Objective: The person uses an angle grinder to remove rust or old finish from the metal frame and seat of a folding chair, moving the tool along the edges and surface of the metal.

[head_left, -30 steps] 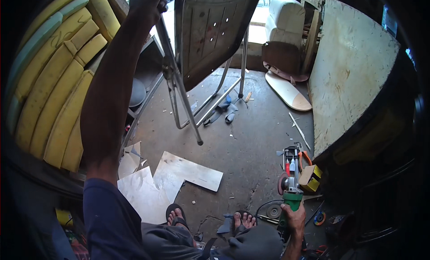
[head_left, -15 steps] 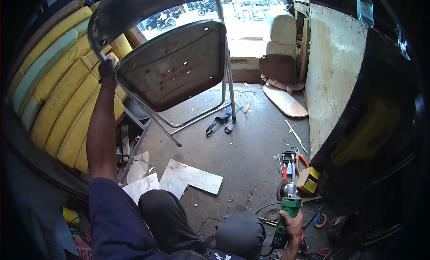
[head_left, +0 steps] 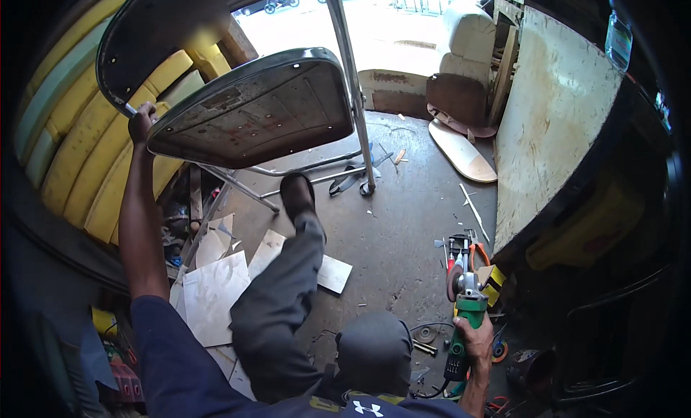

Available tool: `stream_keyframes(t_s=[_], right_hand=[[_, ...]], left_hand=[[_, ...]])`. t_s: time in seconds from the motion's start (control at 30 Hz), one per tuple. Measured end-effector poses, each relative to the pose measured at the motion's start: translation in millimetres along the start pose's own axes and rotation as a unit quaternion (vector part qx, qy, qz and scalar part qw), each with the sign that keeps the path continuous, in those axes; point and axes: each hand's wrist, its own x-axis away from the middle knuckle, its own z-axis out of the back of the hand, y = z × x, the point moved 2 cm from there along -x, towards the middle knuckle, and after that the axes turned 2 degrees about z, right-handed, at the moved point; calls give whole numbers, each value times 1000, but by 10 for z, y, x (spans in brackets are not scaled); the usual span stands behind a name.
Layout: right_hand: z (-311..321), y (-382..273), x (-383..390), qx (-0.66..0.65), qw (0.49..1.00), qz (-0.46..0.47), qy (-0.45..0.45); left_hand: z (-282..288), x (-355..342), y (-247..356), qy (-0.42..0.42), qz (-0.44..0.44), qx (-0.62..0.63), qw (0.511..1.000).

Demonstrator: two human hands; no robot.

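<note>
At far left, the left hand [head_left: 143, 124] has fingers round the chair [head_left: 270, 112]; a foot [head_left: 297, 195] has now stretched toward it, perhaps bracing; the right hand [head_left: 476, 340] grips the grinder [head_left: 471, 308].

The left arm [head_left: 142, 234] was outstretched to the far left, its left hand [head_left: 143, 123] curled tight; the right hand [head_left: 476, 340] was clenched near right.

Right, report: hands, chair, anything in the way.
Left hand gripping chair; right hand holding grinder. Chair tilted, underside showing. Left foot at chair's base, contact unclear; strap nearby.
</note>
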Motion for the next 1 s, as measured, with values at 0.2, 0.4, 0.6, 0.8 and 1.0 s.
stream_keyframes(t_s=[0.2, 0.4, 0.6, 0.8, 1.0], right_hand=[[-174, -123, 12, -11, 999, 27, -30], [-110, 49, -7, 6, 1000, -9, -23], [-156, 186, -2, -19, 999, -28, -10], [-243, 173, -133, -1, 998, -48, -30], [-223, 101, -53, -14, 999, -34, -27]], left_hand=[[58, -142, -157, 2, 37, 51, 998], [1, -351, -241, -39, -84, -175, 980], [-13, -238, -224, -33, -78, -149, 985], [228, -209, -380, -44, -85, -219, 971], [149, -182, -171, -43, -131, -166, 976]])
